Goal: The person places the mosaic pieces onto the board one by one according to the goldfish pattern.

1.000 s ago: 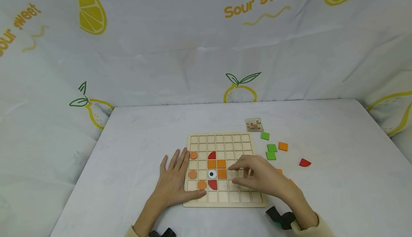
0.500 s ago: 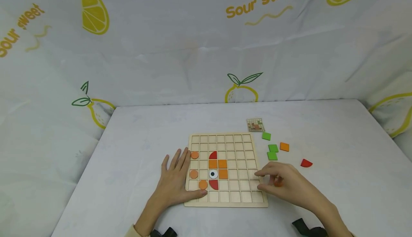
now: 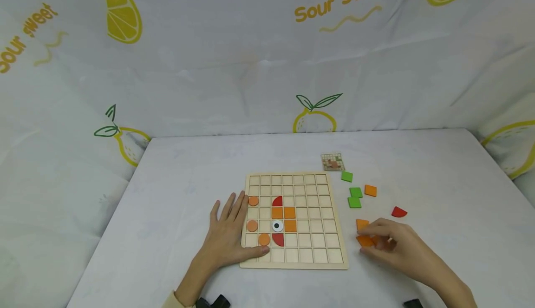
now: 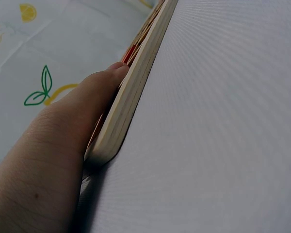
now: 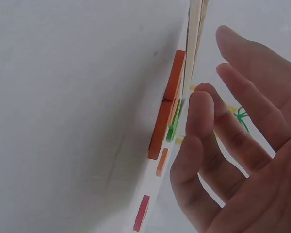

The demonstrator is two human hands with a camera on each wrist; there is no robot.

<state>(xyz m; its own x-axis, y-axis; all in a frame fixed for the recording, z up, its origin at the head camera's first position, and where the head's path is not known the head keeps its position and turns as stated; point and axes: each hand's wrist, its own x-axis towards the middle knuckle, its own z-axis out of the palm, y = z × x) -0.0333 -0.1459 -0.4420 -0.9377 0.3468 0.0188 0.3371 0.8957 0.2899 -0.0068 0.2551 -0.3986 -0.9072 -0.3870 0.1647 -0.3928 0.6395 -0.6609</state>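
A wooden grid board (image 3: 313, 226) lies on the white-covered table. My left hand (image 3: 227, 238) rests at its left edge, fingers spread along the side and thumb (image 4: 94, 94) on the front left corner. Right of the board, my right hand (image 3: 394, 245) hovers over orange square tiles (image 3: 365, 241), partly hiding them. Its loosely bent fingers (image 5: 200, 114) stand apart from those tiles (image 5: 160, 128) in the right wrist view. On the board sit orange discs (image 3: 252, 226), red quarter-circles (image 3: 277, 239), orange squares (image 3: 290, 226) and an eye disc (image 3: 277, 226).
Several green square tiles (image 3: 354, 202), another orange square (image 3: 370, 190) and a red quarter-circle (image 3: 399, 212) lie right of the board. A small pattern card (image 3: 333, 162) lies behind its far right corner. Black wrist gear (image 3: 214, 302) shows at the bottom edge.
My right hand has moved right, from over the board to above the orange tiles beside it. The left hand keeps its place, and the board's pieces stay as they were.
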